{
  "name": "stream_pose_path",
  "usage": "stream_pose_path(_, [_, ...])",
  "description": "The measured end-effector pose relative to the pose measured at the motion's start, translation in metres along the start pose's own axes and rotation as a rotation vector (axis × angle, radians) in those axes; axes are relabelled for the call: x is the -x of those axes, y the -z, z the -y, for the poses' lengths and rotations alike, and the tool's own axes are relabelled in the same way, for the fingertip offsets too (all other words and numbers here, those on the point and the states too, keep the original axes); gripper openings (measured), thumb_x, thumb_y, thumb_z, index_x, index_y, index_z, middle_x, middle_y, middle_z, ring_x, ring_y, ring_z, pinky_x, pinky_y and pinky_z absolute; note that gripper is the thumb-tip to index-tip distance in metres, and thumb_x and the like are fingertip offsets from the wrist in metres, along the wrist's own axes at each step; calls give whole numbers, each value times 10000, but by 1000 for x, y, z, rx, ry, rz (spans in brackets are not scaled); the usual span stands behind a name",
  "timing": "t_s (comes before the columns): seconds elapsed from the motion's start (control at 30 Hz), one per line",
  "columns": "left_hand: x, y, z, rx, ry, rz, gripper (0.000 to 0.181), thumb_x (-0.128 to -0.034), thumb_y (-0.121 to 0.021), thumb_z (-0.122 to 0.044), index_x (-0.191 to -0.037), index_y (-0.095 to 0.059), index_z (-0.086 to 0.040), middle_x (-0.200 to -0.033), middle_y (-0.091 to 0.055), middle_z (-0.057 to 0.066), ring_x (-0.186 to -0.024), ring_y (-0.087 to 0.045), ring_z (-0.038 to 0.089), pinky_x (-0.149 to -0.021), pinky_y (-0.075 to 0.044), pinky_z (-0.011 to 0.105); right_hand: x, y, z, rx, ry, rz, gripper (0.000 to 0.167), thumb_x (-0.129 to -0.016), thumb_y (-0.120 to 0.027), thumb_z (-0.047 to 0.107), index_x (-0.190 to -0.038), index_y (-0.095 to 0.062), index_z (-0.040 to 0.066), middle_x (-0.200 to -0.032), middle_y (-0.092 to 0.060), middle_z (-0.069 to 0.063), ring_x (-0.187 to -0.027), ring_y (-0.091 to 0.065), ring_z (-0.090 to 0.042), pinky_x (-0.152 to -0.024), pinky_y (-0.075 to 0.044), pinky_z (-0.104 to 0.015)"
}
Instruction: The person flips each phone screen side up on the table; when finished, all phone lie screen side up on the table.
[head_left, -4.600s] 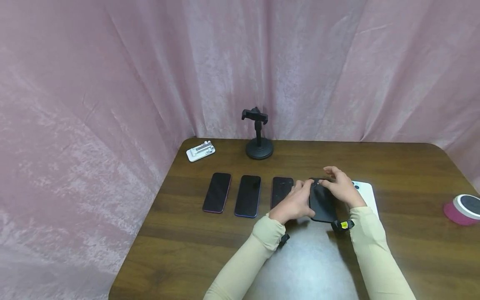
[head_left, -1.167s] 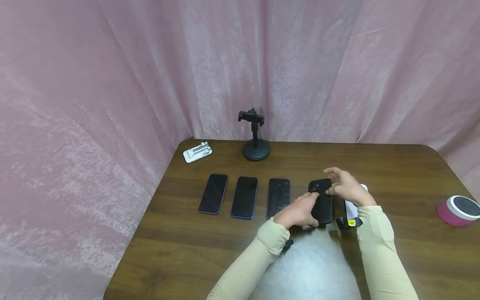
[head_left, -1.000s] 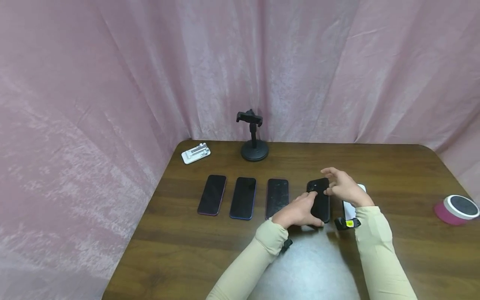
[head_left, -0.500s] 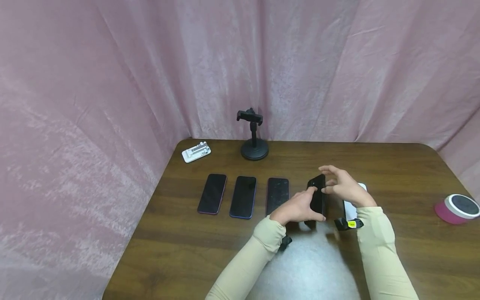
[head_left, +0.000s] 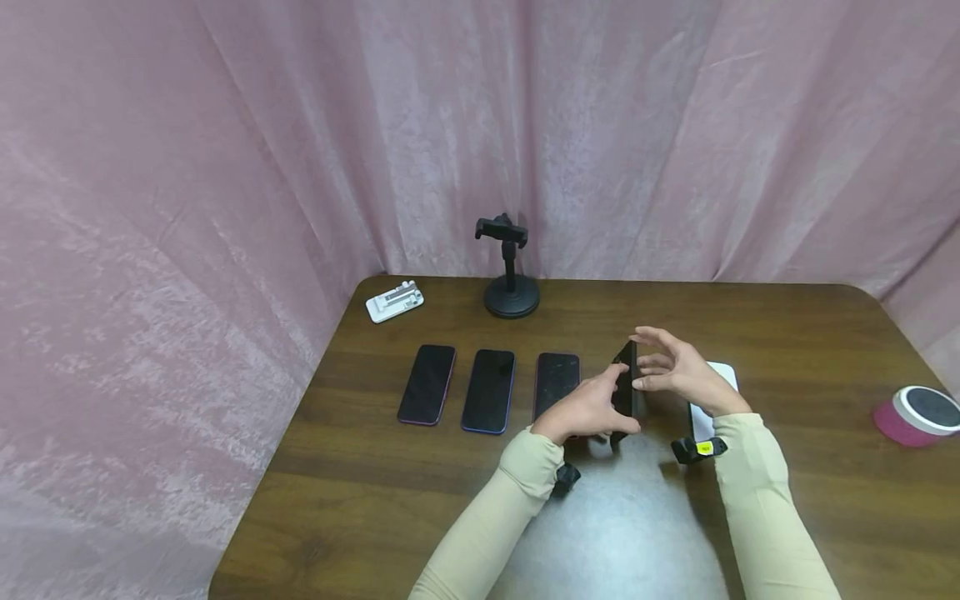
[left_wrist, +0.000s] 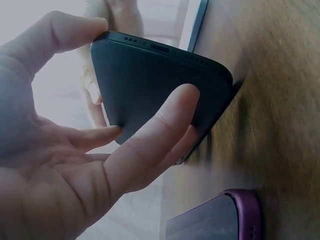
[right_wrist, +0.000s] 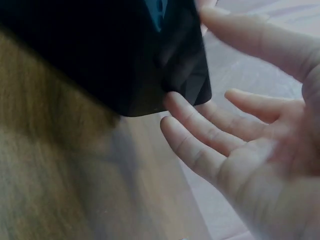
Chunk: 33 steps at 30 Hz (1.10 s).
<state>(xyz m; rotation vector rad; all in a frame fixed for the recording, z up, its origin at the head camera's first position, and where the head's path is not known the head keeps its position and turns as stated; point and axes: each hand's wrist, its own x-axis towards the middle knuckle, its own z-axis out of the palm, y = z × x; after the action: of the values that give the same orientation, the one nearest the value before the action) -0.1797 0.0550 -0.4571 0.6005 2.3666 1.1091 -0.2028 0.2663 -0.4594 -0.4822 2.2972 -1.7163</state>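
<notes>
In the head view a black smartphone stands tipped up on its long edge, between both hands. My left hand grips its near end; in the left wrist view the thumb sits on the end by the charging port and the fingers spread over the broad face. Around the far end is my right hand. In the right wrist view its thumb touches one edge of the phone and its fingertips are at a corner. Just left lies another smartphone, partly behind my left hand.
Two more smartphones, one red-edged and one blue-edged, lie to the left. A white phone lies partly under my right wrist. Behind are a black phone stand and a white folding stand. A pink-and-white round object sits right.
The black smartphone lay flat on the table with my hands at its sides. It has been lifted, moved a little left and turned up on its edge, both hands moving with it.
</notes>
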Motion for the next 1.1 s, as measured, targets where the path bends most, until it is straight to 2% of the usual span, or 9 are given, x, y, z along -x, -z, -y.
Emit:
stream_pose_path(0.1, [0,1,1,44,-12,0,923,-845,-808,-218,-1588,-265,-142,-1439,-530,153,-1132,-618,173,-875,-502,298,0,0,-3,-11,-6,21,860,-854,-775,-3,-1544,-265,-58,-1538,-356,-305,-1343,-422,-486,-930,-493,-230])
stream_pose_path(0.17, [1,2,1,118,-11,7,913,-848,-798,-159,-1585,-260,-137,-1399,-536,179,-966,-678,196,-792,-542,307,-1,-1,-5,-13,-13,41,861,-856,-781,16,-1545,-269,-54,-1535,-368,-304,-1380,-387,-475,-967,-485,-271])
stream_pose_path(0.27, [3,3,1,249,2,3,895,-832,-782,-53,-1569,-277,-120,-1273,-571,179,-734,-687,223,-661,-574,332,-2,-2,-8,-10,-11,71,890,-860,-786,39,-1558,-240,-46,-1549,-338,-312,-1413,-338,-473,-1045,-446,-403])
stream_pose_path(0.33, [4,3,1,320,16,-7,889,-823,-770,2,-1559,-283,-107,-1185,-588,161,-657,-672,242,-619,-578,354,-5,-5,-9,-7,-3,84,910,-859,-789,50,-1566,-223,-42,-1566,-302,-318,-1426,-314,-476,-1071,-397,-493])
stream_pose_path(0.5, [7,5,2,345,46,-36,886,-819,-758,39,-1553,-278,-86,-1099,-615,138,-615,-670,256,-609,-577,373,-11,-13,-12,-15,10,90,952,-851,-801,58,-1577,-193,-39,-1579,-251,-333,-1426,-305,-487,-1070,-353,-571])
stream_pose_path(0.7, [10,6,3,357,74,-46,897,-816,-747,64,-1559,-260,-66,-1215,-580,201,-636,-690,265,-633,-586,390,-15,-21,-16,-25,5,79,954,-855,-801,46,-1575,-183,-56,-1577,-258,-333,-1427,-307,-484,-1072,-349,-567])
stream_pose_path(0.87, [12,6,2,390,82,-65,881,-807,-728,94,-1547,-269,-39,-1175,-604,213,-651,-699,247,-646,-591,394,-15,-24,-17,67,7,64,919,-866,-814,124,-1557,-237,-62,-1544,-344,-319,-1411,-346,-482,-1076,-352,-588])
stream_pose_path(1.0, [13,4,3,397,87,-94,872,-791,-718,122,-1536,-288,-20,-1053,-640,163,-625,-694,226,-623,-589,408,-12,-27,-20,164,-4,46,917,-862,-828,207,-1550,-279,-49,-1483,-438,-312,-1337,-454,-478,-1024,-424,-585])
stream_pose_path(1.1, [13,3,3,385,88,-104,856,-783,-713,136,-1523,-306,-4,-1015,-662,162,-617,-692,226,-617,-589,408,-9,-29,-23,213,-33,29,950,-844,-845,256,-1553,-287,-42,-1489,-437,-301,-1310,-489,-468,-995,-457,-569])
